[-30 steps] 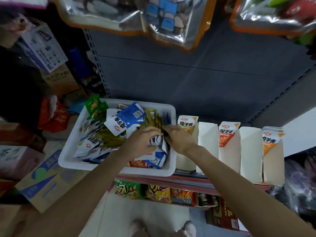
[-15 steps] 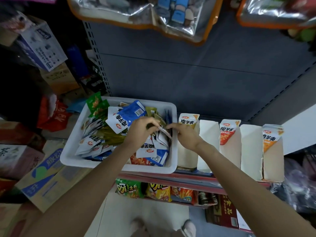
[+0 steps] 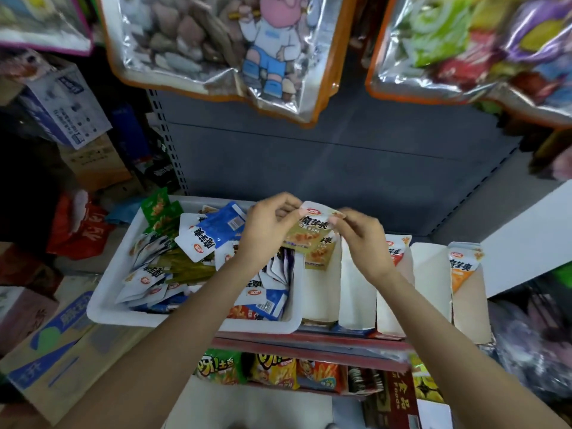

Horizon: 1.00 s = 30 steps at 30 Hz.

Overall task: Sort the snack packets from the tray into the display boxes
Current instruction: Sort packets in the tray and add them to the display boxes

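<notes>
From the head camera I see both hands raised over the right end of the white plastic tray (image 3: 102, 308), which sits on the shelf heaped with small blue-and-white, green and olive snack packets (image 3: 213, 233). My left hand (image 3: 266, 233) has its fingers curled, pinching the left edge of a small olive-yellow foil snack packet with a white top (image 3: 312, 227). My right hand (image 3: 365, 239) pinches the same packet at its upper right corner between thumb and fingertips. The packet hangs in the air between the hands, above the tray's right rim and the first white cardboard display box (image 3: 318, 298). A second olive packet (image 3: 320, 252) stands in that box. To the right stand more white display boxes (image 3: 430, 280), one showing a red packet (image 3: 396, 252), another an orange packet (image 3: 462, 270). Large clear bags with orange trim (image 3: 216, 41) hang overhead.
</notes>
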### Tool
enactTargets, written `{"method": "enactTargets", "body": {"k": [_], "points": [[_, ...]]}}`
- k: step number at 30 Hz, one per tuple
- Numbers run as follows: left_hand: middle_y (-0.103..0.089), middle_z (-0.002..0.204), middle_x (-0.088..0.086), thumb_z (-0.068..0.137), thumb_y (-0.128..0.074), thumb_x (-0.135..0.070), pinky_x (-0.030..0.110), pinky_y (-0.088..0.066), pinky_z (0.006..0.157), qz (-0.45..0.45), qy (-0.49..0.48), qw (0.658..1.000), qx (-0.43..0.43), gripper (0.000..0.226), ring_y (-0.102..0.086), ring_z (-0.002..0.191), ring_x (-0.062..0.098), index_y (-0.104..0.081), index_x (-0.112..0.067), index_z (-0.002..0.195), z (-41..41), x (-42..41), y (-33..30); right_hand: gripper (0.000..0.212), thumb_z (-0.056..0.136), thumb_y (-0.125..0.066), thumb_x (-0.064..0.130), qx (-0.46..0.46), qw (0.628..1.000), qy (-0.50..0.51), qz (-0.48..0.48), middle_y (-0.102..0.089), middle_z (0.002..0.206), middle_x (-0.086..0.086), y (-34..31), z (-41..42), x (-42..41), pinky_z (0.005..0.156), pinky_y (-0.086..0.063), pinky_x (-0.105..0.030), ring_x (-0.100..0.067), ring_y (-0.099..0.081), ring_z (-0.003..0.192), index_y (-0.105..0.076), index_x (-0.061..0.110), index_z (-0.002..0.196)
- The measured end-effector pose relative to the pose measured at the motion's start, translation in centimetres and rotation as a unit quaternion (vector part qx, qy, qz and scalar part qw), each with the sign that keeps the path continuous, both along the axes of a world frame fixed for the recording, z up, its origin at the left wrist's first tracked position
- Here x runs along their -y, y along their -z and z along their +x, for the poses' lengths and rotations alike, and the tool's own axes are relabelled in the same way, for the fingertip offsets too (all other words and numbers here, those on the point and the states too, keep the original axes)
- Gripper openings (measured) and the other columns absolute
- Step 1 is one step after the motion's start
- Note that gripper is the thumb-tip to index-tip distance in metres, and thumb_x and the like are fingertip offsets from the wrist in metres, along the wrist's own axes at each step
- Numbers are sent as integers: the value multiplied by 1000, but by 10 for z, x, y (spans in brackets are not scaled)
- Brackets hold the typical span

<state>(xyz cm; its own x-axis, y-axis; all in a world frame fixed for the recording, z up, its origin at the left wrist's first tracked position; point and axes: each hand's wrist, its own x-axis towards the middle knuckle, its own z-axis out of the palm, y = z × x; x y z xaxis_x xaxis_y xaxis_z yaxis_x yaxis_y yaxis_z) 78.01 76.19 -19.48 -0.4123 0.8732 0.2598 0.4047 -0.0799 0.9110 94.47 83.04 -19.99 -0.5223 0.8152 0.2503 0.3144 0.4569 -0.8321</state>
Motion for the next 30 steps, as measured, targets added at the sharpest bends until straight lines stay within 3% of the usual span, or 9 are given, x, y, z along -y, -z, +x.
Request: {"method": "enactTargets", "body": {"k": [5, 8, 12, 16, 21, 24, 27, 30], "points": [[-64, 80, -6, 86, -66, -11, 12, -47, 74, -13, 36, 998, -41, 3, -60, 74, 4, -65, -11, 88, 18, -17, 0, 16, 95, -52, 13, 1, 999, 34, -21, -67, 85, 3, -4, 21, -12, 75, -51, -22, -9, -63, 78, -65, 16, 87], [-67, 85, -3, 86, -66, -14, 14, -47, 75, -36, 36, 997, -59, 8, -62, 80, 10, -66, -8, 92, 23, -24, 8, 18, 96, -52, 15, 18, 998, 44, -36, -68, 88, 1, 1, 27, -17, 79, -54, -26, -11, -65, 82, -67, 7, 94], [-69, 91, 3, 87, -65, -13, 5, -43, 68, -39, 4, 997, -69, 9, -62, 81, 11, -66, -6, 92, 29, -35, 9, 16, 96, -52, 14, 13, 997, 58, -42, -67, 89, -1, -1, 26, -25, 77, -56, -25, -14, -65, 80, -65, 7, 91], [-68, 91, 2, 87, -64, -16, 12, -46, 72, -64, 1, 993, -100, 11, -62, 82, 11, -64, -6, 93, 29, -41, 17, 18, 95, -54, 14, 31, 997, 60, -33, -69, 90, -5, 3, 28, -34, 77, -56, -27, -18, -66, 82, -67, 2, 93], [-65, 97, 1, 89, -61, -8, 21, -49, 77, -109, 21, 985, -132, 14, -60, 85, 11, -60, -7, 102, 28, -44, 31, 18, 92, -59, 16, 150, 987, 53, 2, -67, 82, -9, 21, 23, -42, 63, -42, -23, -22, -59, 74, -68, 1, 88], [-66, 95, 4, 90, -58, -8, 29, -53, 73, -133, 17, 976, -172, 8, -63, 86, 17, -57, -9, 98, 31, -46, 44, 9, 89, -61, 15, 186, 980, 65, -9, -62, 77, -5, 31, 16, -47, 66, -42, -26, -21, -56, 71, -64, 7, 88], [-64, 96, 9, 90, -58, -11, 36, -55, 71, -163, -15, 958, -237, 6, -62, 83, 21, -61, -9, 95, 31, -49, 55, 10, 90, -59, 19, 256, 964, 67, 20, -64, 89, -8, 41, 10, -48, 68, -47, -31, -26, -60, 80, -63, 10, 93], [-61, 101, 12, 93, -53, -9, 30, -53, 72, -190, -28, 946, -263, 12, -61, 87, 23, -63, -7, 100, 31, -51, 60, 15, 92, -56, 19, 285, 955, 66, 46, -61, 102, -8, 50, 7, -46, 70, -43, -28, -26, -59, 89, -66, 11, 100]]}}
